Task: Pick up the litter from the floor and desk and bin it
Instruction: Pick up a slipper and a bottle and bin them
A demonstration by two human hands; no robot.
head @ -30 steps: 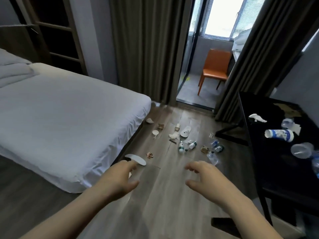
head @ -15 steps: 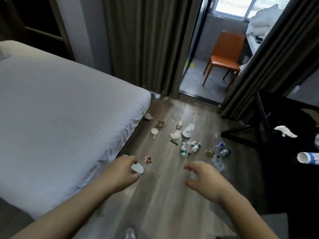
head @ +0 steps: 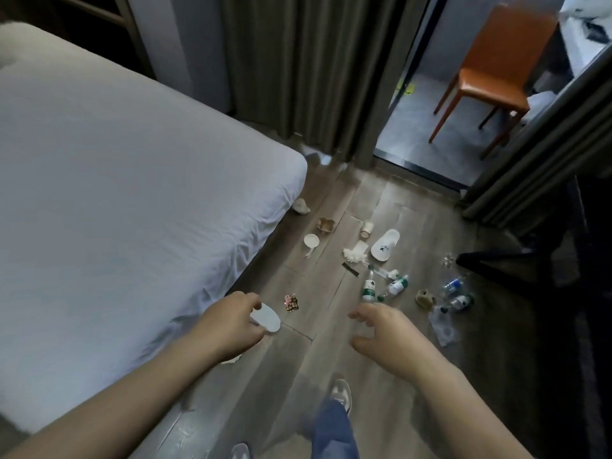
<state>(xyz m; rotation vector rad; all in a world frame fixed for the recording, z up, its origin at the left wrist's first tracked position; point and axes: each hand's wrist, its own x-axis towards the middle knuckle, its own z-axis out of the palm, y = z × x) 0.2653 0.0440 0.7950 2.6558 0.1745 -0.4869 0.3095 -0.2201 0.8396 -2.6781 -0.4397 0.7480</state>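
Observation:
Litter is scattered over the wooden floor ahead: small plastic bottles [head: 369, 288] [head: 397, 284] [head: 460, 301], a crushed clear bottle [head: 442, 324], a brown paper wad [head: 425, 298], white tissue [head: 354, 255], a paper cup [head: 366, 229], a white lid [head: 311, 241] and a colourful wrapper [head: 291, 303]. My left hand [head: 231, 323] hovers with loosely curled fingers in front of a white slipper [head: 268, 321] lying by the bed; it holds nothing. My right hand [head: 384, 336] is spread, empty, above the floor short of the bottles. No bin is in view.
A white bed [head: 132, 210] fills the left side. Dark curtains [head: 298, 77] hang behind the litter. An orange chair [head: 496, 77] stands beyond the doorway. A black desk frame [head: 516, 263] edges in at right. A second slipper [head: 384, 245] lies among the litter. My shoe [head: 341, 392] steps forward.
I have walked closer and my view has tilted down; the litter looks nearer and the desk top has left the view. Both hands stay raised and empty.

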